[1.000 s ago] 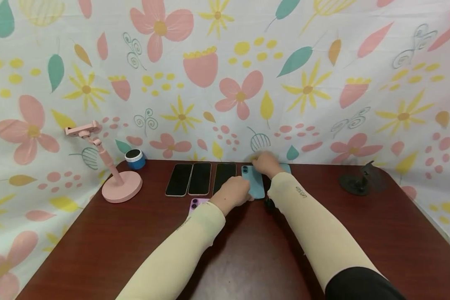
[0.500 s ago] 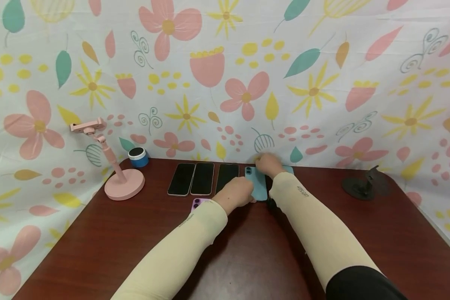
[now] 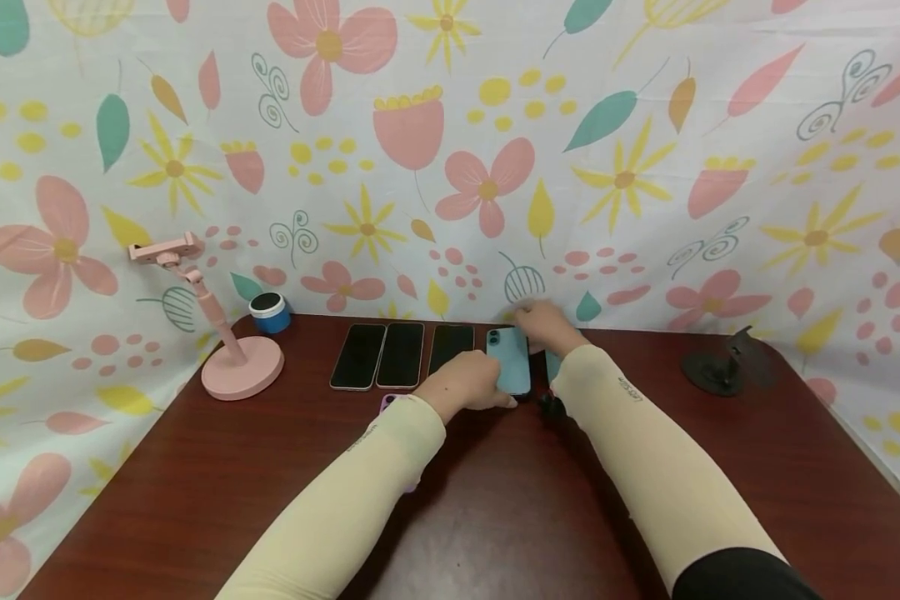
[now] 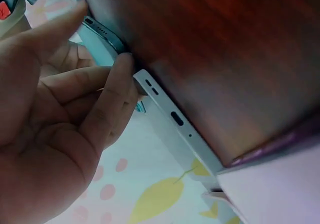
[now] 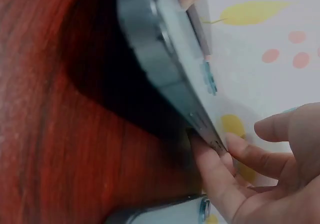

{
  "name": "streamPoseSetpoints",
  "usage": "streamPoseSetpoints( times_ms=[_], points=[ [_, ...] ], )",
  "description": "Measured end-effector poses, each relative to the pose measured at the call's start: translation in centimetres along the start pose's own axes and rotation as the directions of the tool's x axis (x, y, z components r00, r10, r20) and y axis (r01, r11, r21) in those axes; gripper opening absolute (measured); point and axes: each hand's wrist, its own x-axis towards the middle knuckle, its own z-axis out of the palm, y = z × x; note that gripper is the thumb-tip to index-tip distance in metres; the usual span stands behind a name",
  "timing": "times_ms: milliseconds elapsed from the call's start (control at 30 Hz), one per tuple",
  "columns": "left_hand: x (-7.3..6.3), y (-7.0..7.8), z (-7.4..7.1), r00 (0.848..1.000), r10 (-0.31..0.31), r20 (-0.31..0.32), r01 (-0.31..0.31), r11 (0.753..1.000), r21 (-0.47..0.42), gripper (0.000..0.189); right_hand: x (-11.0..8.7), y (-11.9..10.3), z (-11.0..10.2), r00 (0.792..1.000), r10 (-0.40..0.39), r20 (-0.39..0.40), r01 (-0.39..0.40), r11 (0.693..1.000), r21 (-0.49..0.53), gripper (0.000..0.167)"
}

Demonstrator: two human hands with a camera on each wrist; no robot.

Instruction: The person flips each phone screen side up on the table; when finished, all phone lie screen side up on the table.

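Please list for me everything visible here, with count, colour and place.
Table: 1, reddish brown, foreground.
Patterned cloth: 1, white with coloured flowers, background.
Phone stand: 1, pink, left side.
Jar: 1, blue and white, far left corner.
Black-screened phones: 3, black, in a row left of centre.
Light blue phone: 1, light blue, right of those.
Second blue phone: 1, blue, further right, partly hidden.
Purple phone: 1, purple, in front, mostly hidden.
Round-based mount: 1, black, right side.
Small object: 1, black, right of centre, kind unclear.
Cream sleeves: 2, cream, left and right foreground.
Black sleeve: 1, black, lower right.
Left grip: 1, bare, light blue phone's near end.
Right grip: 1, bare, its far end.
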Motion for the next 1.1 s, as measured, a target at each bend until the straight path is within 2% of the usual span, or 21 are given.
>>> streamPoseSetpoints(
  times_ms=[167, 267, 433, 667, 833, 1100],
  points=[
    [-0.2, -0.1, 0.2, 1.0, -0.029, 0.0, 0.029, 0.998, -0.061, 0.061, -0.5, 0.0, -0.2, 0.998, 0.049, 0.027, -0.053, 0.987, 0.15, 0.055],
    [0.0, 0.1, 0.1, 0.999, -0.052, 0.006, 0.053, 0.996, -0.072, 0.061, -0.5, 0.0, -0.3, 0.997, 0.067, 0.025, -0.07, 0.977, 0.203, 0.054],
    [0.4, 0.5, -0.1, 0.996, -0.092, 0.012, 0.092, 0.992, -0.082, 0.063, -1.0, -0.1, -0.6, 0.997, 0.073, -0.008, -0.069, 0.972, 0.226, 0.05],
    [0.1, 0.3, 0.3, 0.992, -0.122, -0.015, 0.118, 0.978, -0.17, 0.058, -1.8, -0.8, -0.7, 0.998, 0.058, 0.003, -0.057, 0.964, 0.26, 0.055],
    [0.0, 0.0, 0.4, 0.995, -0.096, -0.027, 0.088, 0.974, -0.21, 0.054, -2.1, -1.1, -0.8, 0.998, 0.059, 0.007, -0.059, 0.966, 0.251, 0.053],
    [0.2, -0.4, -0.3, 0.999, -0.036, 0.005, 0.036, 0.968, -0.249, 0.054, -2.0, -0.9, -1.2, 0.995, 0.067, 0.067, -0.085, 0.949, 0.304, 0.051]
  ],
)
